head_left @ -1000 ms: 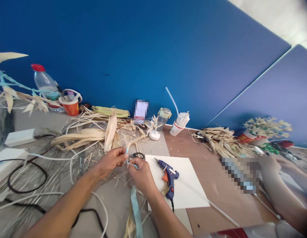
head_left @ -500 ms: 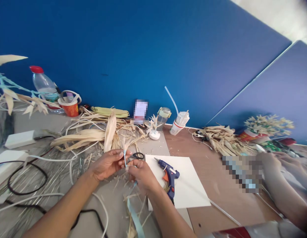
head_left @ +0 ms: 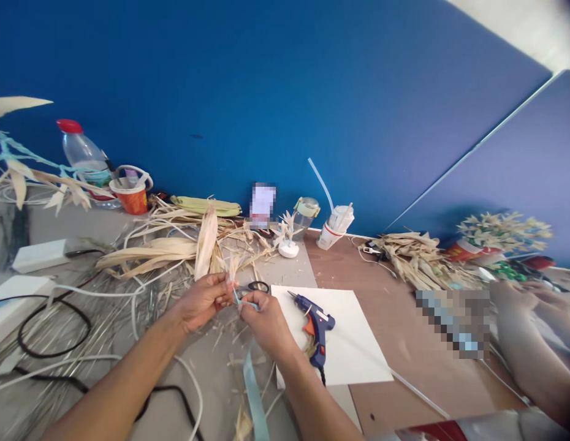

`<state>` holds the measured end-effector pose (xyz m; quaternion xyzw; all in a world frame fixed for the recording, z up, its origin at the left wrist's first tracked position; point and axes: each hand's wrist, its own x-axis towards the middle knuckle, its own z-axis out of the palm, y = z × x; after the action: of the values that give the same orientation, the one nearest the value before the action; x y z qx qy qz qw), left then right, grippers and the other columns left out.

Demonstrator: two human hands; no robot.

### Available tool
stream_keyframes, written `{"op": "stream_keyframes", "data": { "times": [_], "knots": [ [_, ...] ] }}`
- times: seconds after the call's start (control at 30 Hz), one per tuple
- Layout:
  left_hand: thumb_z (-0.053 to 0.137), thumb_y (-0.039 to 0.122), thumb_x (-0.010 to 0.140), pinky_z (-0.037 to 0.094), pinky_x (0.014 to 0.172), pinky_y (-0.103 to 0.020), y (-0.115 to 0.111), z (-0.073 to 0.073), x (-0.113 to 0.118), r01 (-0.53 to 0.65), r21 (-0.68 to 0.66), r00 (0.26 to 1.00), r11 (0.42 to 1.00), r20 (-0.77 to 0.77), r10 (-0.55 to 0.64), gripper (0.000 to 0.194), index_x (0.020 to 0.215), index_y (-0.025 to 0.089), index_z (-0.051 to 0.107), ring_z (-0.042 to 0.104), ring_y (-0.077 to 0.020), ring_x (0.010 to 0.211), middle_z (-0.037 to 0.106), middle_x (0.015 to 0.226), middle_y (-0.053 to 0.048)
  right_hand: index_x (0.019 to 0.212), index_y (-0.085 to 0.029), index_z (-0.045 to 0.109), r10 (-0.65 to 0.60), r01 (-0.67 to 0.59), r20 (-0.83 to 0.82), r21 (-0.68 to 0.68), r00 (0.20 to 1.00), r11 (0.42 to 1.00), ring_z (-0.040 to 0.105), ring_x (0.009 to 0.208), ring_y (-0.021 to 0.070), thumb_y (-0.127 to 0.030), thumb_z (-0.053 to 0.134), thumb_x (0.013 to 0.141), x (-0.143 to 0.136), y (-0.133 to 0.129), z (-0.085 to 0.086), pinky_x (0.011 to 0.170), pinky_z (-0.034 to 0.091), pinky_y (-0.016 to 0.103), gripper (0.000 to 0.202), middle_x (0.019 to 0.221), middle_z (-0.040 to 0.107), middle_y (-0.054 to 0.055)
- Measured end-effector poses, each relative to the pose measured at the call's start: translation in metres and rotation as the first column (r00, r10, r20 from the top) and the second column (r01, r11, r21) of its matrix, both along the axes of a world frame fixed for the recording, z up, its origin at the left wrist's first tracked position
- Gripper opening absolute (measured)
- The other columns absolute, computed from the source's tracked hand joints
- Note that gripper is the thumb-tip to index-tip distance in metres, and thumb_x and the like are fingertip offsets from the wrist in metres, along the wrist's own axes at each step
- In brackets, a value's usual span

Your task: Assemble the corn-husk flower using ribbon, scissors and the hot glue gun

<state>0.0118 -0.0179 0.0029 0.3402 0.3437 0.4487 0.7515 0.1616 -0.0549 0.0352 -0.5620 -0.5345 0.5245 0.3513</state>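
My left hand (head_left: 210, 301) pinches the base of a small pale corn-husk flower (head_left: 233, 267), which points up from the fingertips. A light blue ribbon (head_left: 254, 383) runs from the flower's base to my right hand (head_left: 262, 318), whose thumb and fingers are closed on it. The ribbon's loose length hangs down towards the table's near edge. Just behind my fingers lies a pair of scissors (head_left: 258, 286), partly hidden. To the right of my right hand, a blue glue gun (head_left: 316, 324) rests on a white sheet (head_left: 353, 343).
Dried corn husks (head_left: 151, 254) and scraps lie behind my hands. Cables (head_left: 55, 321) and thin wires cover the left side. Along the wall stand a bottle (head_left: 83, 153), a red cup (head_left: 132, 199), a phone (head_left: 263, 205) and a white cup (head_left: 328, 236). Another person's hands (head_left: 519, 306) work at right.
The ribbon between my hands has swung from nearly upright to slanting out to the right. My right hand has shifted slightly right, drawing it away from the flower's base.
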Motion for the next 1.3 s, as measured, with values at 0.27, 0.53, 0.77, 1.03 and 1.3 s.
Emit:
{"op": "stream_keyframes", "data": {
  "times": [0.27,0.53,0.77,1.03,1.3],
  "knots": [
    [0.076,0.024,0.064,0.033,0.049,-0.018,-0.003,0.005,0.004,-0.087,-0.017,0.996,0.996,-0.019,0.087,0.019,0.067,0.013,0.06,0.034,-0.0053,0.047,0.039,0.05,0.007,0.063,-0.017,0.055,0.003,-0.006,0.081,0.037,0.997,0.999,0.042,0.051,0.01,-0.022,0.048,0.068,0.0,0.001,-0.003,0.052,0.032,0.022,0.01,0.054,0.047,-0.004],
    [0.067,0.034,0.074,0.039,0.052,-0.02,-0.002,0.007,-0.001,-0.017,-0.057,0.998,0.998,0.059,0.021,0.029,0.09,0.01,0.068,0.036,-0.0043,0.051,0.052,0.075,-0.001,0.064,-0.017,0.053,-0.063,0.064,-0.028,0.017,0.998,0.998,0.037,0.045,0.0083,-0.023,0.048,0.069,0.008,0.006,-0.008,0.046,0.028,0.02,0.009,0.049,0.044,-0.006],
    [0.064,0.028,0.078,0.038,0.051,-0.019,0.002,0.0,-0.001,-0.019,-0.04,0.994,0.999,0.103,0.023,0.026,0.095,0.009,0.068,0.034,-0.0033,0.05,0.047,0.072,0.001,0.066,-0.018,0.053,-0.064,0.064,-0.081,-0.011,0.995,0.998,0.035,0.042,0.008,-0.025,0.047,0.066,0.01,0.008,-0.012,0.043,0.026,0.021,0.009,0.045,0.042,-0.007],
    [0.068,0.02,0.074,0.036,0.052,-0.02,-0.002,0.007,0.0,0.045,-0.01,0.984,0.999,0.173,-0.043,0.017,0.087,0.009,0.069,0.034,-0.0041,0.05,0.046,0.064,0.002,0.063,-0.017,0.051,-0.026,-0.008,-0.304,-0.113,0.952,0.994,0.031,0.039,0.006,-0.025,0.051,0.063,0.005,0.006,-0.013,0.042,0.023,0.02,0.008,0.042,0.04,-0.008],
    [0.074,0.018,0.066,0.036,0.053,-0.02,-0.003,0.008,0.001,0.027,-0.024,0.995,0.999,0.101,-0.025,0.012,0.069,0.01,0.065,0.038,-0.0062,0.049,0.044,0.05,0.003,0.063,-0.018,0.05,-0.005,-0.023,-0.259,-0.108,0.966,0.994,0.031,0.039,0.0059,-0.025,0.052,0.064,0.0,0.004,-0.015,0.042,0.023,0.02,0.008,0.044,0.039,-0.009]
  ]
}}
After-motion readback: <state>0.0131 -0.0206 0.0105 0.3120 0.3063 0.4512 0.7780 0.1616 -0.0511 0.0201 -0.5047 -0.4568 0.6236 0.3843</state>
